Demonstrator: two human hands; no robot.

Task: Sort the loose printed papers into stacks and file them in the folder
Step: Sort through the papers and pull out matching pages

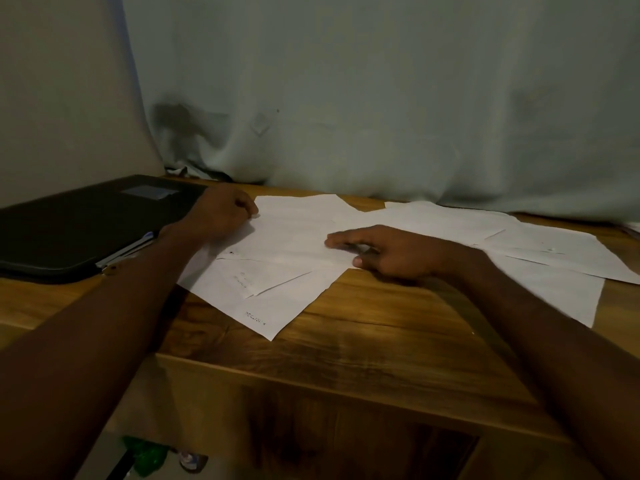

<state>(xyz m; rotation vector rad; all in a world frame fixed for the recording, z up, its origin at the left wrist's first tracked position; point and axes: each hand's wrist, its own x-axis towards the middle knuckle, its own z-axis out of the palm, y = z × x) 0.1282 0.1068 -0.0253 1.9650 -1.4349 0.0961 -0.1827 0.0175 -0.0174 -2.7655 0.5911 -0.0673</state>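
Observation:
Several loose white printed papers (298, 233) lie overlapping across the wooden table, with more sheets (540, 244) spread to the right. A black folder (79, 223) lies closed at the far left, papers sticking out of its right edge. My left hand (221, 213) sits at the left edge of the top sheet, fingers curled and pinching its corner. My right hand (388, 252) rests flat on the middle sheets with fingers stretched to the left.
The wooden table (363, 327) has a front edge close to me. A pale cloth (381, 98) hangs behind the table. Below the table at the lower left are a green object (145, 453) and a small bottle (192, 460).

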